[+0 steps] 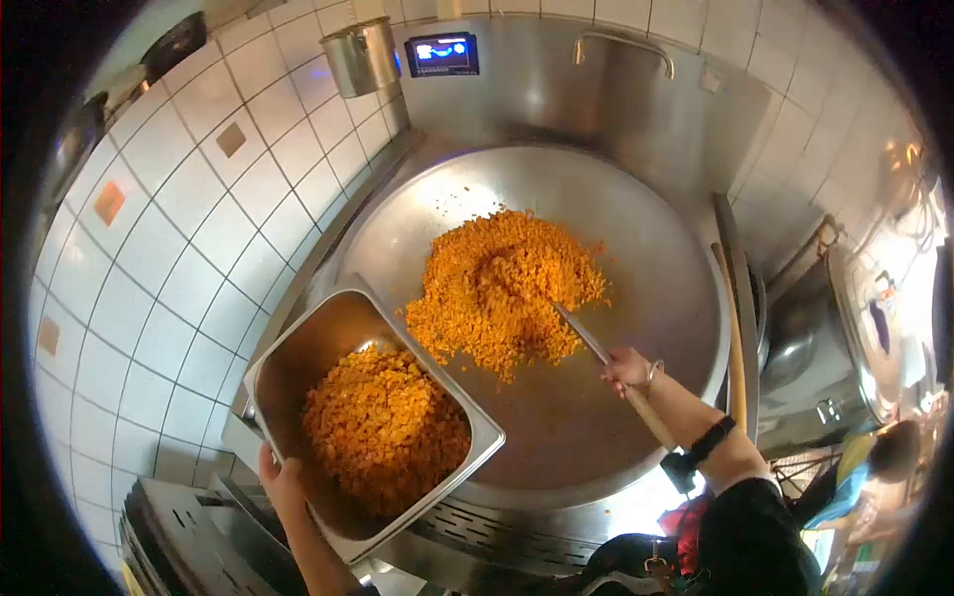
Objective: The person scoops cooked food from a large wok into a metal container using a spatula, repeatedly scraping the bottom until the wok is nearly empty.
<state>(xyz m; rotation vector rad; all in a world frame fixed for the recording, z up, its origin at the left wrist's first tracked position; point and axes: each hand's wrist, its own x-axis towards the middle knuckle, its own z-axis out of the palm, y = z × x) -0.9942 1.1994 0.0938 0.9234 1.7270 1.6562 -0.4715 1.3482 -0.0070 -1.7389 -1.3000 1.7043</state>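
My right hand (pixel 628 370) is closed around a long-handled cooking tool with a metal shaft and a wooden grip (pixel 651 417). Its head is buried in a heap of orange diced food (pixel 507 273), so its shape is hidden. That heap lies in a very large steel wok (pixel 656 258). On the left, a deep rectangular steel pan (pixel 487 434) leans tilted over the wok's near-left edge. More of the orange diced food (pixel 388 427) fills its lower part. My left hand (pixel 281 479) grips the pan's outer left side, thumb at the rim and the other fingers mostly hidden.
A lit control display (pixel 442 55) and a faucet (pixel 621 42) are on the back wall. A steel pot (pixel 361 58) hangs at upper left. Along the wok's right edge rests a wooden pole (pixel 733 348). Another person (pixel 865 472) is at far right.
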